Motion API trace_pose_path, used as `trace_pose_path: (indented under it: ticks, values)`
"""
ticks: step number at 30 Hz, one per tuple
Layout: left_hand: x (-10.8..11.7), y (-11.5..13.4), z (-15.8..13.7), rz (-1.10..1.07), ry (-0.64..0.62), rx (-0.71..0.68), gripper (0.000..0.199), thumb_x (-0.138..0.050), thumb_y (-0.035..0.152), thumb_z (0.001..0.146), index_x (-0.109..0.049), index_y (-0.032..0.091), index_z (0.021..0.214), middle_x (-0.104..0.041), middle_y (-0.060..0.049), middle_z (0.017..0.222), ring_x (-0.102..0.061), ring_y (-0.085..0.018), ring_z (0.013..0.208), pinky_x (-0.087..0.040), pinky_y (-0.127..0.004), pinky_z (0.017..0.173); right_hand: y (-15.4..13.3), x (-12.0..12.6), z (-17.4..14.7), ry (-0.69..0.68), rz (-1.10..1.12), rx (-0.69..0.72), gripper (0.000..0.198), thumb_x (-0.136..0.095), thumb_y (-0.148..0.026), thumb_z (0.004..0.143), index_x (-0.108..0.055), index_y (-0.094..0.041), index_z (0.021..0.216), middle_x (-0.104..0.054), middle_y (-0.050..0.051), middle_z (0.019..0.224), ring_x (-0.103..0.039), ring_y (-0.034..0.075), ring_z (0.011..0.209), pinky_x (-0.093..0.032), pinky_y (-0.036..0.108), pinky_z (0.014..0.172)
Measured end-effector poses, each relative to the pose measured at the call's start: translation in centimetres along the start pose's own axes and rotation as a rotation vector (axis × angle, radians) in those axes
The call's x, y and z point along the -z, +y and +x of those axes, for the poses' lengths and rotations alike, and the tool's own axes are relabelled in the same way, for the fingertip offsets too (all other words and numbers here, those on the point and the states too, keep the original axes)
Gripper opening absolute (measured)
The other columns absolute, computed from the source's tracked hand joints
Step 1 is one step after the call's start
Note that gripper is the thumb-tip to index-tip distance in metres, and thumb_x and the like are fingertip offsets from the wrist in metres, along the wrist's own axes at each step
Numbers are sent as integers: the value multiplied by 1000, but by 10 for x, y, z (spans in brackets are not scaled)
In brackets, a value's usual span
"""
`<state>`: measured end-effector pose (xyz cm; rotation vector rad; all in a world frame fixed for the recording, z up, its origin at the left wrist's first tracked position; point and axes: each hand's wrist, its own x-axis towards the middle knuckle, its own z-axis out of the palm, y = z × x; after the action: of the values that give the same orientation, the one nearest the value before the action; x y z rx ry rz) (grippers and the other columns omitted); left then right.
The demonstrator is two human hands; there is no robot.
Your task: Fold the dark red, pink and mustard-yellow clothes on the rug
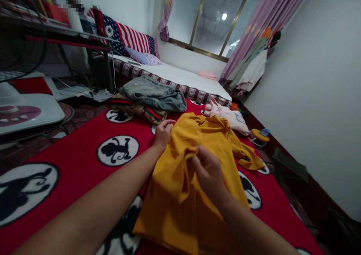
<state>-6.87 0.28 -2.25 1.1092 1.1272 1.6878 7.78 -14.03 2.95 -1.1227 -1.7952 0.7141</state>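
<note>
A mustard-yellow long-sleeved garment (220, 142) lies spread on a red blanket (81, 149) with black-and-white round prints. My right hand (207, 170) pinches the end of one sleeve and lifts it a little above the garment's body. At the garment's left shoulder edge, my left hand (164, 132) is closed with its fingers on the yellow cloth; part of its grip is hidden. The other sleeve (248, 155) stretches out to the right, bent on the blanket.
Folded jeans (153, 93) and a tan patterned garment (141, 110) lie behind to the left. A pale pink garment (227, 117) is at the back right. Beyond stands a bed (180, 72); at left are a desk (64, 35) and a white seat (36, 112). A green stool (290, 164) stands at right.
</note>
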Motion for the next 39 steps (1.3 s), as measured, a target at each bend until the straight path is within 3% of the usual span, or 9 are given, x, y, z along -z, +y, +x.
trace_pose_path:
  ticks: [3,6,12,17,22,26,31,35,39]
  values:
    - [4,2,3,-109,-53,75,38,-52,40,73,-71,15,95,-71,-8,95,-62,-17,78,-40,-21,53,31,8,34,178,298,-447,21,-53,-41,87,-57,-21,91,-67,4,79,-63,17,66,-52,26,58]
    - [5,3,3,-122,-199,97,46,-50,52,78,-72,13,91,-72,-11,88,-64,-19,79,-44,-24,58,64,11,49,176,551,-654,21,-53,-39,86,-56,-19,93,-69,5,85,-65,16,67,-55,26,60]
    - [0,2,3,-54,-308,63,58,-52,68,75,-70,12,74,-70,-11,71,-65,-20,69,-50,-30,69,80,6,39,153,599,-521,31,-60,-47,82,-56,-20,96,-69,2,82,-66,14,64,-54,23,57]
    - [3,-3,8,-10,-136,37,58,-53,69,75,-67,13,72,-68,-9,71,-61,-16,63,-44,-24,52,74,4,26,155,536,-427,39,-68,-55,72,-57,-21,90,-68,1,81,-66,15,72,-54,23,64]
    - [17,4,1,133,-48,63,60,-42,66,82,-62,15,59,-57,-4,53,-48,-12,44,-36,-23,43,67,9,14,110,175,-336,49,-60,-65,73,-49,-21,56,-55,-1,59,-53,12,55,-41,22,51]
    - [34,16,-21,372,-211,-52,65,-36,67,85,-59,18,49,-57,-6,50,-51,-15,47,-35,-26,47,50,14,8,-148,53,-191,40,-66,-56,72,-60,-19,59,-60,-1,63,-53,12,57,-38,22,52]
    - [46,26,-44,706,-375,-262,46,-64,57,70,-57,18,48,-52,-1,50,-45,-13,51,-25,-25,48,41,19,3,-241,183,-170,26,-72,-44,68,-70,-19,74,-69,1,76,-60,16,68,-46,23,60]
    - [46,44,-45,478,-485,-197,35,-69,50,65,-64,16,59,-58,-2,62,-49,-14,59,-32,-23,52,51,34,2,-230,436,-272,29,-74,-39,66,-71,-15,83,-70,3,77,-62,15,66,-48,24,60]
    - [58,77,-41,392,-898,10,41,-74,51,64,-58,15,56,-50,1,55,-42,-10,51,-28,-21,49,58,50,1,-331,545,-320,32,-77,-36,64,-69,-13,85,-69,2,78,-60,11,60,-47,20,55]
